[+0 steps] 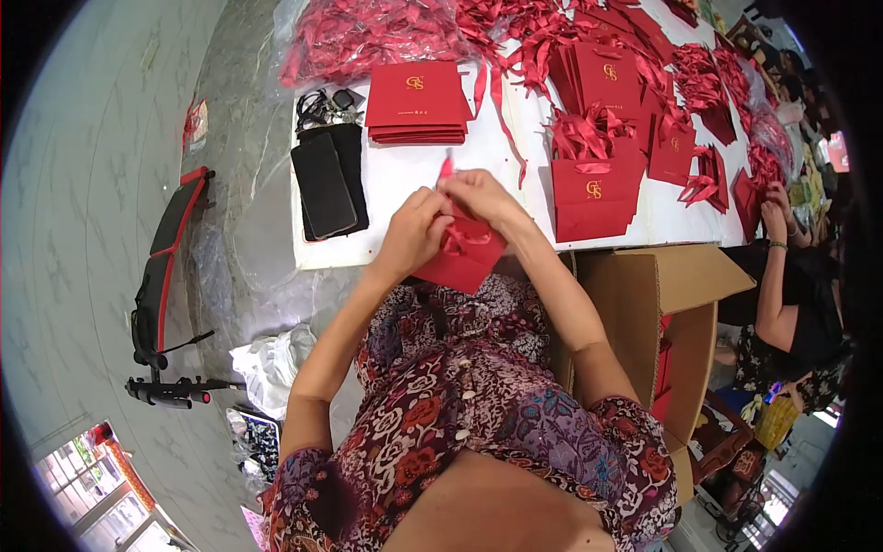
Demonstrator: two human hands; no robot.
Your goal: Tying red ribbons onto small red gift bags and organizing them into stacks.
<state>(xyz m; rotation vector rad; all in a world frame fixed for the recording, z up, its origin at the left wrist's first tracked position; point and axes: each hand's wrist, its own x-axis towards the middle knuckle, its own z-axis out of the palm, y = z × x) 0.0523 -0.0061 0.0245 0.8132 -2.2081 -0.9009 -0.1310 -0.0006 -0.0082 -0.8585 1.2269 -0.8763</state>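
Over the near edge of the table, both my hands are at a small red gift bag (466, 269). My left hand (416, 235) is closed at its upper left side, fingers curled on the red ribbon. My right hand (485, 197) pinches the ribbon from the other side, and a ribbon end (447, 168) sticks up past the fingertips. A ribbon loop (467, 240) lies across the bag's face. My fingers partly hide the bag's top. Beyond my hands lies a stack of flat red bags (416, 106); to the right stand bags with ribbon handles (596, 198).
A black phone (326, 184) lies on a dark pouch at the table's left, below keys and cables (329, 109). A plastic bag of red ribbons (372, 41) sits at the back. An open cardboard box (621, 317) stands to my right. Another person's arm (777, 285) works further right.
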